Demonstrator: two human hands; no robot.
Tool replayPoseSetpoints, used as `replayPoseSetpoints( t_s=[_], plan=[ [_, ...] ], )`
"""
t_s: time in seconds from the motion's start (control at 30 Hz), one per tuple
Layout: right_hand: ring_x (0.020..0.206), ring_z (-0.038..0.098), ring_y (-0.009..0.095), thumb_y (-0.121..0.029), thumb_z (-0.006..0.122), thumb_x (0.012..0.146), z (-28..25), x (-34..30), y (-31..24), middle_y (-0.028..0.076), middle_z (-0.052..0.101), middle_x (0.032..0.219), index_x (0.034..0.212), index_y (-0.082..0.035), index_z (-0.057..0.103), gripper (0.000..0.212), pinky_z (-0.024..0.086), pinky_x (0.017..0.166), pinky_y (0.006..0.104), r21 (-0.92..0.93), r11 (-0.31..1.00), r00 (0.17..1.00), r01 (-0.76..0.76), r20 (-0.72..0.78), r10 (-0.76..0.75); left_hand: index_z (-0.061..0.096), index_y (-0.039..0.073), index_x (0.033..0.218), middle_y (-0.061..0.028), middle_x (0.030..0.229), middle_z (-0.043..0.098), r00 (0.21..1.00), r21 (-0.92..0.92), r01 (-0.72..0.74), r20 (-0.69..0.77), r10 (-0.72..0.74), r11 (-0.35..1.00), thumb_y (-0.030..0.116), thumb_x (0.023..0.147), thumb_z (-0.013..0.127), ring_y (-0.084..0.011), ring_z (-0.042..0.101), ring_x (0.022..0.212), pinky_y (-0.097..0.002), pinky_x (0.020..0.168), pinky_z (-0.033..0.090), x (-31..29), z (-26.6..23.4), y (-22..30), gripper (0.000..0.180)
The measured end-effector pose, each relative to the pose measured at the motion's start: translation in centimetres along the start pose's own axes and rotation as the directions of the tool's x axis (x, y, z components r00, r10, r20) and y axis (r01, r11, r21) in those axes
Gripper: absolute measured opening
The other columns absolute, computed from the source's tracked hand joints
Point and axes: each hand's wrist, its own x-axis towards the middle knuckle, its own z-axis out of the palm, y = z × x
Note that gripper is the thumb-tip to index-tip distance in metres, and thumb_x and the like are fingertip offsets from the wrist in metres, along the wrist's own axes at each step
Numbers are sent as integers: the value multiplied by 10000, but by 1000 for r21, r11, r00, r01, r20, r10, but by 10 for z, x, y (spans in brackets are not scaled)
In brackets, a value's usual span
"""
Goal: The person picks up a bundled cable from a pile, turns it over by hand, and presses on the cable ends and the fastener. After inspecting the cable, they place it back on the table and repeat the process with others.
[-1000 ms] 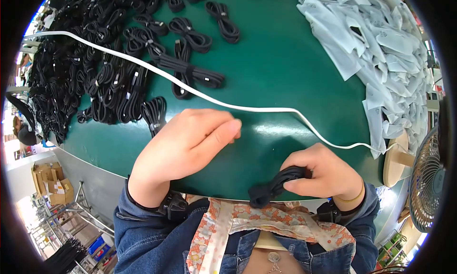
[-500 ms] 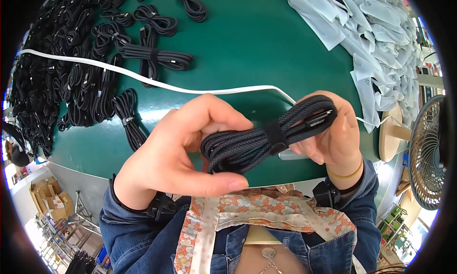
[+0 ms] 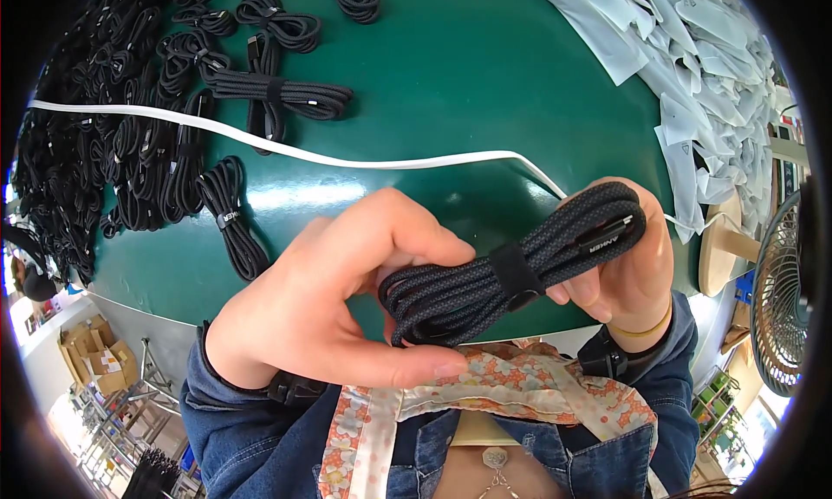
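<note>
Between my hands, above the near edge of the green table point(image 3: 451, 92), is a folded black braided cable point(image 3: 459, 295). A black strap wraps its middle, and a metal plug shows at its right end. My left hand point(image 3: 321, 300) curls round the left end, thumb below and forefinger above. At the right end my right hand point(image 3: 637, 256) grips the bundle from behind, its fingers partly hidden by the cable. Another strapped black cable point(image 3: 232, 217) lies on the table just left of my left hand.
Many black cable bundles point(image 3: 130, 135) are heaped at the left. A white cord point(image 3: 373, 163) crosses the table. Pale plastic bags point(image 3: 693, 66) are piled at the far right, near a round wooden stand point(image 3: 719, 248) and a fan point(image 3: 780, 300). Cardboard boxes point(image 3: 100, 356) stand beyond the table at lower left.
Both hands and the held cable have shifted slightly right and toward me in the picture. The grip looks the same, and the view has moved a little.
</note>
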Motion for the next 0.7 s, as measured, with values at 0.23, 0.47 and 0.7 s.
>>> replayPoseSetpoints(
  t_s=[0.23,0.47,0.7],
  plan=[
    [404,421,89,-273,464,824,2,0,-1,77,517,602,899,66,484,347,356,422,213,-46,997,998,61,31,-60,402,8,938,-79,853,516,990,156,118,53,-127,981,37,451,798,-124,533,735,-227,618,422,1,-1,2,628],
    [427,432,87,-261,473,820,3,-4,-2,80,522,609,906,65,486,337,344,407,195,-69,998,1000,-6,5,6,423,-4,909,-89,819,572,995,129,16,95,-28,992,79,614,712,-127,564,684,-212,499,475,3,-1,-2,422],
    [463,441,75,-240,518,798,1,-2,-3,64,525,634,927,50,488,320,339,420,186,-169,984,998,55,-29,-61,435,17,906,-87,780,568,984,304,86,126,-129,949,128,626,705,-149,564,613,-227,474,452,3,-2,3,405]
  ],
)
